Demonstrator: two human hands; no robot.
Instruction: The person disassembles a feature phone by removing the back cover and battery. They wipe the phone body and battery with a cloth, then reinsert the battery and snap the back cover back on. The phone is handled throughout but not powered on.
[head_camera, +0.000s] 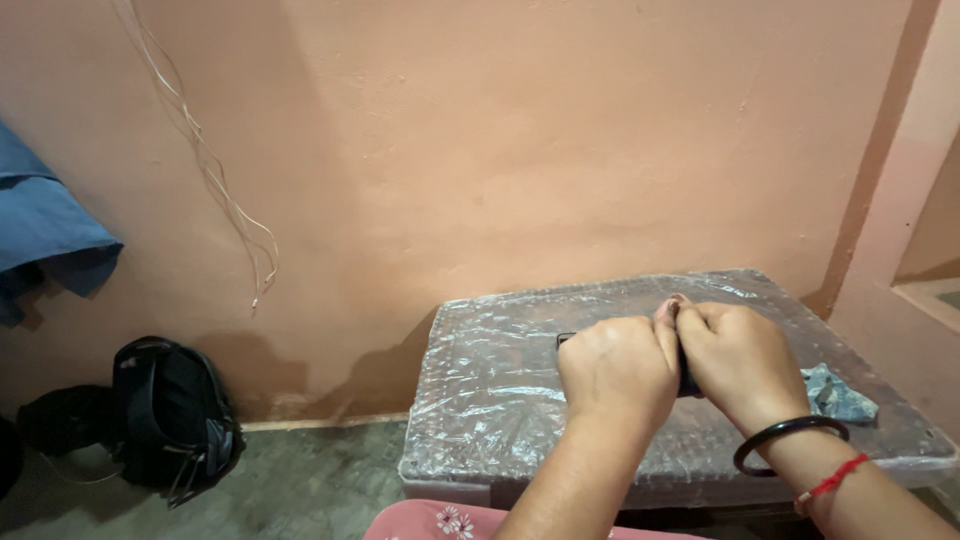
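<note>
- Hands meet over the middle of the low worktop wrapped in clear bubble plastic (500, 400), knuckles up, forearms reaching in from the bottom edge of the view.
- Left hand (617, 368) is curled into a loose fist, fingers folded down around a small flat black object (566, 340); only a dark corner shows past the knuckles on its left side.
- Right hand (738, 362) is curled the same way, gripping the other end of that object, whose dark edge peeks out low between the two hands.
- Thumbs of both hands press together at the top, tips touching.
- Right wrist carries a black round bangle (788, 437) and, lower down the arm, a thin red thread band (832, 482).
- Crumpled grey-blue scrap of cloth (838, 394) lies on the worktop just right of the right hand, apart from it.
- Black fabric bag with straps (170, 415) sits on the grey floor against the peach wall, well left of the worktop.
- Blue cloth (45, 235) hangs at the left edge, and pale thin wires (215, 190) dangle down the wall.
- Pink flowered fabric (440, 520) shows at the bottom, under the left forearm.
</note>
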